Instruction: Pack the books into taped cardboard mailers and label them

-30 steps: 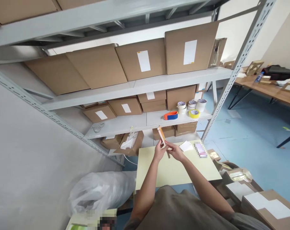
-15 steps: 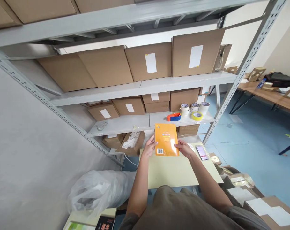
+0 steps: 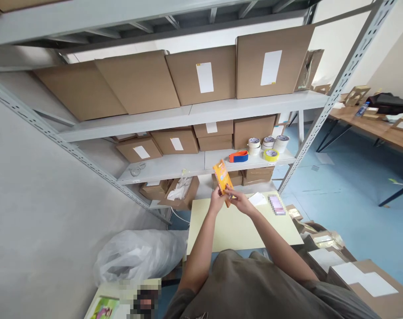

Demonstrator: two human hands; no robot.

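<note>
An orange book (image 3: pixel 223 176) is held up over the pale yellow table (image 3: pixel 234 235), turned at a steep angle so that it looks narrow. My left hand (image 3: pixel 216 200) is closed around its lower left edge. At the lower right side, my right hand (image 3: pixel 238 199) grips it with the fingers bent against the cover. Some fingertips are hidden behind the book. White paper (image 3: pixel 257 199) lies on the table just right of my right hand, and beside it is a phone (image 3: pixel 276 205) with a blurred screen.
Ahead stands a grey metal shelf (image 3: pixel 161 166) with cardboard boxes (image 3: pixel 206 75), white tape rolls (image 3: pixel 281 144), a yellow tape roll (image 3: pixel 271 154) and an orange-blue tape dispenser (image 3: pixel 238 156). A clear plastic bag (image 3: pixel 138 254) bulges at left. Cartons (image 3: pixel 370 283) crowd the right.
The orange book has turned from its flat back cover with the barcode to a narrow, slanted view. My hands have come closer together, and the view has shifted slightly.
</note>
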